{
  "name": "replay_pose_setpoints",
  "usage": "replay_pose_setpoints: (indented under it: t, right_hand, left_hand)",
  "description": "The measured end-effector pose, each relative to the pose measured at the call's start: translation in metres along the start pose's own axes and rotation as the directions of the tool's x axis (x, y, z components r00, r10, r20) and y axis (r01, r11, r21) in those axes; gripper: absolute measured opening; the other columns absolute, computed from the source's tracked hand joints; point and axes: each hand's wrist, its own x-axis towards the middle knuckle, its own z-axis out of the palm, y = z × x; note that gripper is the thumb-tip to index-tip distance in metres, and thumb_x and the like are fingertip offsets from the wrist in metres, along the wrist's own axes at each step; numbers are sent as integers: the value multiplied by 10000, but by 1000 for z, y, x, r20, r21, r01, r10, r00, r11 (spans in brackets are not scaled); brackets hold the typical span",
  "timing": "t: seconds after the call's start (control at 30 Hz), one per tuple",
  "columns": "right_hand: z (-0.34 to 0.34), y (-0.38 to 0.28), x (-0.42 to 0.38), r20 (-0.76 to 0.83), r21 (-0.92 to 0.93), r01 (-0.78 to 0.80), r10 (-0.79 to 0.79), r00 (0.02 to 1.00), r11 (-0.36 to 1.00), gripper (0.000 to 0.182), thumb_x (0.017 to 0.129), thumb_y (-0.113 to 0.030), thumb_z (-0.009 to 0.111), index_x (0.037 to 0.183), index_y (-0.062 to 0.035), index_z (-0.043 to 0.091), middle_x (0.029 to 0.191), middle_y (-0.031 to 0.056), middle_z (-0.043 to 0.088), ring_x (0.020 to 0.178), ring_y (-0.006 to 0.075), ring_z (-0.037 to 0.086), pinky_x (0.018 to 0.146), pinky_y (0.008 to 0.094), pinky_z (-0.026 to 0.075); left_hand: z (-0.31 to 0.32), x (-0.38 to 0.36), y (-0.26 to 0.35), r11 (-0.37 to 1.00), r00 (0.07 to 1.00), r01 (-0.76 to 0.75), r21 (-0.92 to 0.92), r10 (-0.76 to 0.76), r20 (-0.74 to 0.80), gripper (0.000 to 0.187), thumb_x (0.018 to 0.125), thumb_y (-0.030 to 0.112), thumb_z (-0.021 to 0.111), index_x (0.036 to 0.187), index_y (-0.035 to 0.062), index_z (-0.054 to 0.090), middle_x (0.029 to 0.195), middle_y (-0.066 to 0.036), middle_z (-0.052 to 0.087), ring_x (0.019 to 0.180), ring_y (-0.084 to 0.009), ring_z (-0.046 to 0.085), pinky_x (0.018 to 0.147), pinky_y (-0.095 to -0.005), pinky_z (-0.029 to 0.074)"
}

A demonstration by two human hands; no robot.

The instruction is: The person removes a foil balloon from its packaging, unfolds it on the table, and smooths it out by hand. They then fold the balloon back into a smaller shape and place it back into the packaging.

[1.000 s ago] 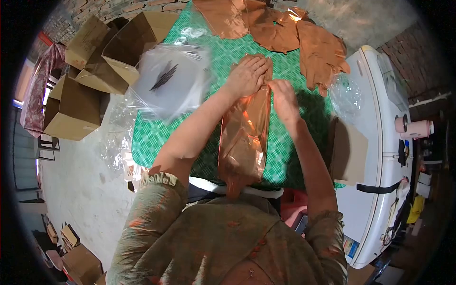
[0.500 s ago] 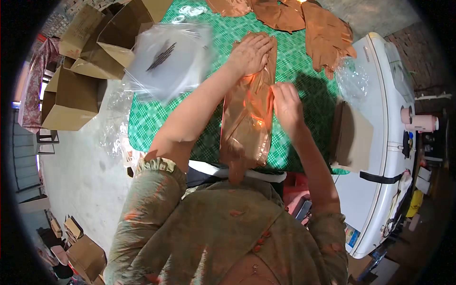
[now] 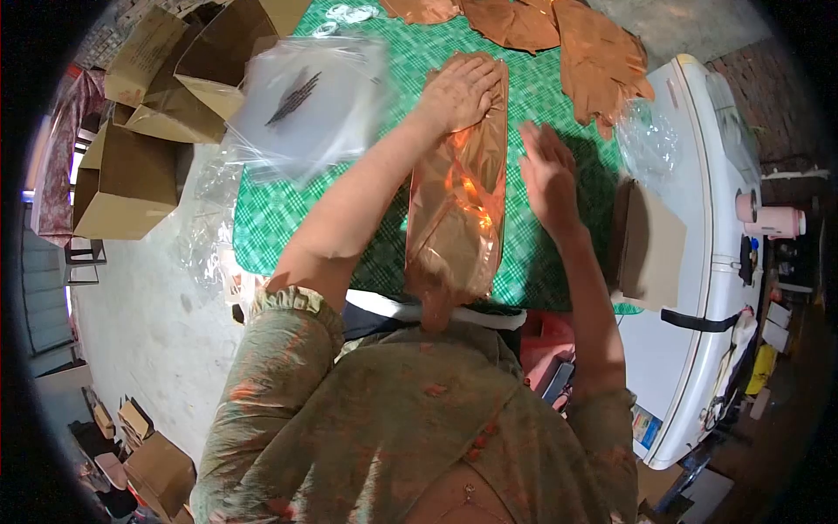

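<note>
A long, shiny copper-coloured foil piece [image 3: 454,227] lies lengthwise on the green patterned tablecloth [image 3: 532,266], its near end close to my body. My left hand [image 3: 461,92] rests flat on its far end, fingers spread over the surface. To the right of the foil, my right hand [image 3: 550,175] is just above the cloth, its fingers extended and holding nothing. A stack of clear plastic sheets [image 3: 340,105] with dark marks sits to the left of my left hand. Copper-coloured pieces [image 3: 602,65] lie at the far right of the table.
Opened cardboard boxes [image 3: 140,175] stand at the left. White rings [image 3: 351,14] lie at the table's far edge. Crumpled clear plastic [image 3: 648,140] and a cardboard piece [image 3: 653,244] are at the right, beside a white appliance [image 3: 698,349].
My right hand has let go of the foil's right edge and moved right, its fingers now straightened. The foil's right side lies flatter. My left hand stays on the far end.
</note>
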Motion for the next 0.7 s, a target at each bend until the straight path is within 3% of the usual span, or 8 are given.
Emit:
replay_pose_setpoints:
  t: [0.07, 0.17, 0.47, 0.6, 0.7]
  right_hand:
    - [10, 7, 3, -13, 10, 130, -130, 991, 991, 476, 969, -90, 630, 1442, -57, 575, 1439, 144, 599, 1376, 395, 507, 1131, 545, 393]
    - [19, 8, 3, 64, 38, 163, -165, 984, 986, 497, 983, -165, 639, 1467, -71, 575, 1532, 94, 552, 1456, 374, 435, 1178, 605, 318]
    - [5, -20, -30, 179, -24, 250, -242, 954, 968, 544, 973, -264, 659, 1464, -43, 579, 1551, 101, 544, 1475, 336, 424, 1230, 590, 228]
    - [-16, -49, -52, 323, 94, 153, -176, 930, 984, 616, 977, -304, 655, 1517, -42, 519, 1610, 110, 476, 1514, 316, 377, 1249, 593, 190]
    - [-23, -62, -72, 338, 124, 173, -206, 918, 977, 657, 985, -370, 643, 1527, -29, 500, 1622, 127, 458, 1527, 325, 371, 1255, 583, 177]
  left_hand:
    - [1, -1, 0, 999, 999, -7, -38, 5, -38, 544, 1059, 283, 472, 1557, 65, 451, 1588, -130, 492, 1508, -293, 406, 1262, -451, 298]
    - [0, -1, 0, 995, 995, -22, -98, 12, -101, 533, 1059, 266, 476, 1552, 65, 457, 1573, -128, 509, 1499, -288, 419, 1256, -448, 308]
    - [1, -2, -1, 999, 998, -13, -46, 10, -59, 525, 1073, 329, 462, 1517, 53, 506, 1579, -135, 506, 1506, -294, 408, 1262, -452, 292]
    - [-2, 0, 0, 999, 999, 2, -46, -4, -44, 547, 1079, 371, 450, 1521, 53, 504, 1586, -136, 499, 1508, -299, 404, 1267, -457, 281]
    - [0, 0, -1, 999, 999, 3, -49, -5, -52, 557, 1080, 381, 451, 1526, 51, 497, 1585, -135, 499, 1510, -297, 401, 1267, -460, 279]
